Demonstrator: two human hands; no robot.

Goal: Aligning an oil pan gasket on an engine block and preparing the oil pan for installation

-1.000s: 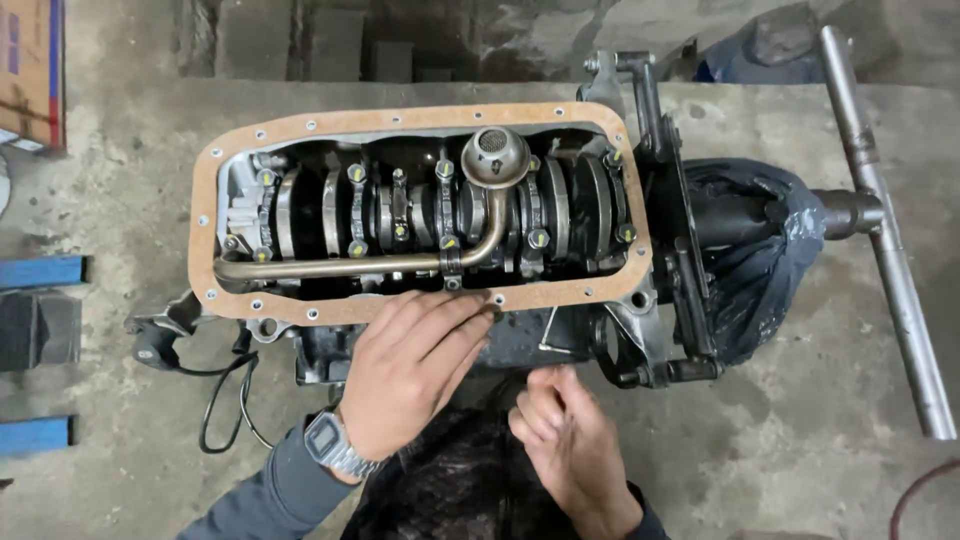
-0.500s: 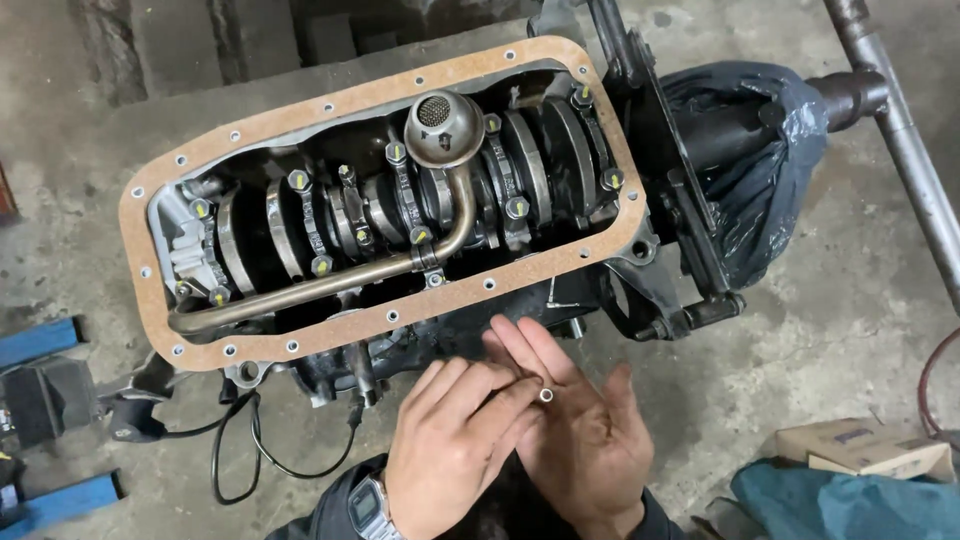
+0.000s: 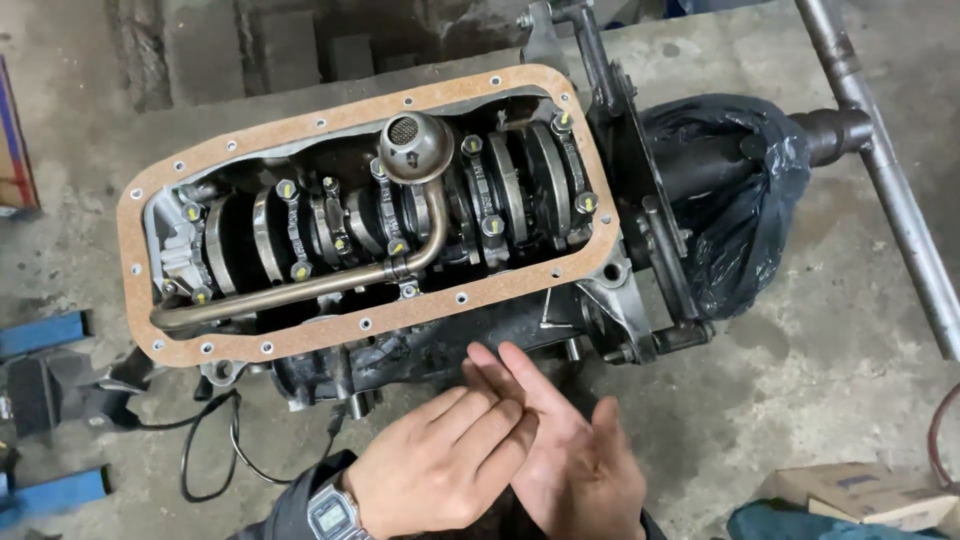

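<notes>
Your left hand (image 3: 440, 465) lies flat over your open right hand (image 3: 570, 465), both empty; engine (image 3: 380, 230) at twelve o'clock, cable (image 3: 215, 445) at nine, bare floor (image 3: 820, 400) at three.

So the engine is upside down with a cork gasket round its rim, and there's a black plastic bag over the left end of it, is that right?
Not quite. The black plastic bag covers the right end of the engine, beside the metal bar, not the left. The head view shows it. The cork gasket does run round the rim.
</notes>
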